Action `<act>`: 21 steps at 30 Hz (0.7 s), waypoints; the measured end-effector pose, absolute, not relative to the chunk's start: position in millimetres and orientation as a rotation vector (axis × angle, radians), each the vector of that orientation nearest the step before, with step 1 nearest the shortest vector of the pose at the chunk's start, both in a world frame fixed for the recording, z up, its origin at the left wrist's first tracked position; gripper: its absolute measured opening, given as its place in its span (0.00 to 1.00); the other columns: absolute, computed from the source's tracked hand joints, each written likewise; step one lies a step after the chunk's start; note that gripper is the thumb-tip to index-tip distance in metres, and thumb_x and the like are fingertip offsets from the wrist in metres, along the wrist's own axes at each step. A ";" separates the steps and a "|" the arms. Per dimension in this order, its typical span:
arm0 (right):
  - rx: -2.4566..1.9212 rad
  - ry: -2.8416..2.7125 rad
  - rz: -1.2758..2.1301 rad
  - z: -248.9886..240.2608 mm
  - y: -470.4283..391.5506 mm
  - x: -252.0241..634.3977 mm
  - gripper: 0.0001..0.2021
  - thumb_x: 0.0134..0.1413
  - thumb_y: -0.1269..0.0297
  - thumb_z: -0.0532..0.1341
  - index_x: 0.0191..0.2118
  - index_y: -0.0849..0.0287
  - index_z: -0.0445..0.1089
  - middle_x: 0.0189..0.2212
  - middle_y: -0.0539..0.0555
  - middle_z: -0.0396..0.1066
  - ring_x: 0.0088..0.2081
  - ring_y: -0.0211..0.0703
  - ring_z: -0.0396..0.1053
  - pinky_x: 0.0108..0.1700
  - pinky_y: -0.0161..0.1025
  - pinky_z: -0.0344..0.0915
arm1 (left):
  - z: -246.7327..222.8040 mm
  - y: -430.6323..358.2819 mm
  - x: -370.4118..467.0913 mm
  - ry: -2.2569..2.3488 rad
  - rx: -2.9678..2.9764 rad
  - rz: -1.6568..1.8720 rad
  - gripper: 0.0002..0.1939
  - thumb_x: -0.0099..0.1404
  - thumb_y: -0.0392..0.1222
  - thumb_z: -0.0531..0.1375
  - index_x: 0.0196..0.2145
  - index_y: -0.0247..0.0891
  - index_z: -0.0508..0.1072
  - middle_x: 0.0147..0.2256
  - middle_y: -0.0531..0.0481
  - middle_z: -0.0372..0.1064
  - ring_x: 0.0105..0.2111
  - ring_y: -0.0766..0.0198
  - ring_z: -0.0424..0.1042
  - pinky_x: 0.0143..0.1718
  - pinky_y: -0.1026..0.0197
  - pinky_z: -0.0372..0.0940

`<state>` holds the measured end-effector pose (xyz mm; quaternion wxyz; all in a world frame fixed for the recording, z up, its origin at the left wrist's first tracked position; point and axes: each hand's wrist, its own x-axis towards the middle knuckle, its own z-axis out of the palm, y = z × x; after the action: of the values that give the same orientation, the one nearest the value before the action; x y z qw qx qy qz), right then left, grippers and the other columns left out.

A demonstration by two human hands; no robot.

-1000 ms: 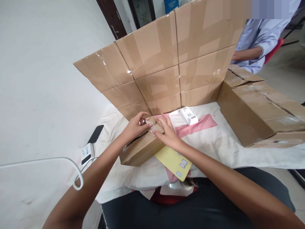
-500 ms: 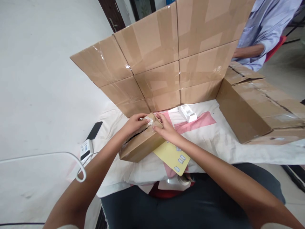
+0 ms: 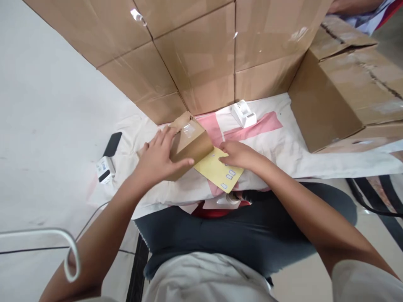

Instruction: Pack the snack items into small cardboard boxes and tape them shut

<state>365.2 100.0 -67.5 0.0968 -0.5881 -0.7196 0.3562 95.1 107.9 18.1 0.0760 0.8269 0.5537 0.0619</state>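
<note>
A small cardboard box (image 3: 197, 149) with clear tape on top sits on the cloth-covered table, overlapping the back left of a yellow card (image 3: 217, 167). Across the box's left part lies my left hand (image 3: 162, 155), its fingers spread and its thumb stretched to the right. My right hand (image 3: 234, 154) is at the yellow card's upper right edge, thumb over the card and fingers bent around the edge, closed on it. The card carries small printed shapes.
Tall cardboard panels (image 3: 201, 63) stand behind. A larger cardboard box (image 3: 327, 100) is at the right. A white device (image 3: 244, 114) lies near the panels. At the left are a black phone-like object (image 3: 112, 144) and a white box-shaped device (image 3: 105, 169). A person's arm (image 3: 357, 6) shows top right.
My right hand has left the small box and moved to the yellow card. My left hand has opened out over the box's left part. The view has tilted down.
</note>
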 end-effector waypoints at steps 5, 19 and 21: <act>-1.800 -2.413 0.904 -64.7 88.8 365.5 0.19 0.54 0.72 0.62 0.53 0.58 0.69 0.51 0.62 0.73 0.47 0.56 0.73 0.35 0.41 0.60 | -1.0 89.3 66.3 1.720 2.634 0.028 0.43 0.67 0.58 0.60 0.73 0.44 0.50 0.74 0.39 0.42 0.73 0.39 0.43 0.69 0.32 0.43; -1.524 -2.633 1.005 -56.8 83.4 376.6 0.11 0.52 0.79 0.58 0.38 0.58 0.72 0.43 0.56 0.72 0.39 0.46 0.70 0.33 0.39 0.55 | -6.1 110.8 18.2 1.534 2.851 0.040 0.40 0.70 0.59 0.57 0.73 0.46 0.49 0.74 0.42 0.47 0.73 0.43 0.48 0.69 0.39 0.47; -1.510 -2.617 0.982 -55.1 80.6 378.7 0.11 0.53 0.78 0.59 0.40 0.57 0.73 0.43 0.57 0.72 0.38 0.47 0.70 0.34 0.39 0.56 | -6.2 111.7 15.2 1.522 2.855 0.051 0.41 0.70 0.59 0.57 0.74 0.47 0.48 0.74 0.41 0.46 0.73 0.42 0.48 0.70 0.39 0.47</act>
<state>378.7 80.6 -55.1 -0.0176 -0.4752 -0.8236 0.3090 15.2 111.7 -6.2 -0.0470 0.8813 0.4699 0.0156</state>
